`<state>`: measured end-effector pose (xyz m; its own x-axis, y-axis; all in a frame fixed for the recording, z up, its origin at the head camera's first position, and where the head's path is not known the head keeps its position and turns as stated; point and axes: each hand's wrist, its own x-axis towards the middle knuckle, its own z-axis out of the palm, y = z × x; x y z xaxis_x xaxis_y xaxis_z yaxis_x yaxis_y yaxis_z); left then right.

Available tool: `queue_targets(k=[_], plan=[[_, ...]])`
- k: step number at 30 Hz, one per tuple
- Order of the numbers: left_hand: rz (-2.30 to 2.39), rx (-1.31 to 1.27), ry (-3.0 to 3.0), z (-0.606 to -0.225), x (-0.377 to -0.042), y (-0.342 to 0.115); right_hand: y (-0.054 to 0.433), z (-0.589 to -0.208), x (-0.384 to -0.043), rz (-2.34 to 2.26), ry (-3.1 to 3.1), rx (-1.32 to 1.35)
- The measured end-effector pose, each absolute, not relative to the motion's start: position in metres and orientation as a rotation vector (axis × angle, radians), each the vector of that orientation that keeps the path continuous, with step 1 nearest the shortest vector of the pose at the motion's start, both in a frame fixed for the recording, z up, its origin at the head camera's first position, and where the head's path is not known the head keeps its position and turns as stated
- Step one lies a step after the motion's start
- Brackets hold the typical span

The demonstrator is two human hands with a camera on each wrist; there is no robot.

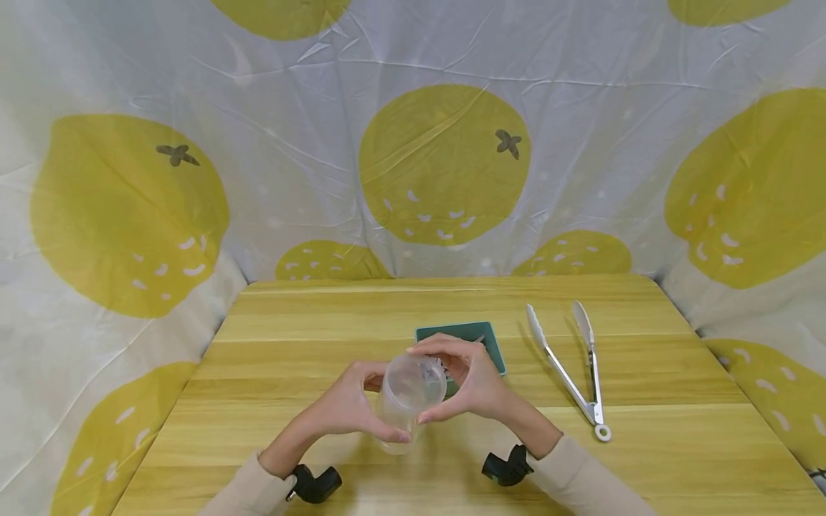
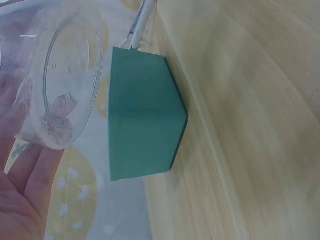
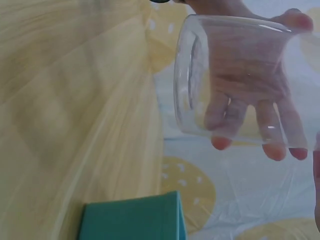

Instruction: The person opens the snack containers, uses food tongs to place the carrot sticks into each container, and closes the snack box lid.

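Observation:
A clear jar [image 1: 395, 430] is held tilted above the table between both hands, its round, cloudy top [image 1: 413, 383] facing up towards the head camera. My left hand [image 1: 353, 405] wraps around its side, thumb in front; in the right wrist view its fingers show through the clear wall [image 3: 245, 85]. My right hand [image 1: 480, 380] grips the upper end, thumb and fingers spread across the rim. Seen from the left wrist, the jar's round base [image 2: 75, 70] points towards the table. Whether the top is a separate lid, I cannot tell.
Just behind the hands stands a green rectangular box [image 1: 452, 330], partly hidden by my right hand, with small greyish items inside. Metal tongs [image 1: 571, 376] lie spread apart at right on the wooden table [image 1: 310, 322]. A lemon-print cloth [image 1: 290, 158] hangs behind.

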<state>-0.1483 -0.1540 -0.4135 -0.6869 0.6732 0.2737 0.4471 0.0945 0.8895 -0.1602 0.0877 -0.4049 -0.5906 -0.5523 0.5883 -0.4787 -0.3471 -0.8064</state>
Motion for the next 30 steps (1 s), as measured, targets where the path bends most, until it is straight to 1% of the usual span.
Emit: queue_targets(k=[7, 13, 24, 30], plan=[[1.616, 1.095, 2.206, -0.410, -0.148, -0.155, 0.090, -0.402, -0.161, -2.064, 1.770, -1.426], [1.625, 1.044, 2.247, -0.409, -0.147, -0.155, 0.090, -0.401, -0.157, -2.115, 1.795, -1.446], [1.638, 0.998, 2.342, -0.407, -0.146, -0.153, 0.073, -0.405, -0.140, -2.324, 1.989, -1.188], [1.658, 1.009, 2.339, -0.405, -0.146, -0.151, 0.071, -0.404, -0.140, -2.325, 2.002, -1.173]])
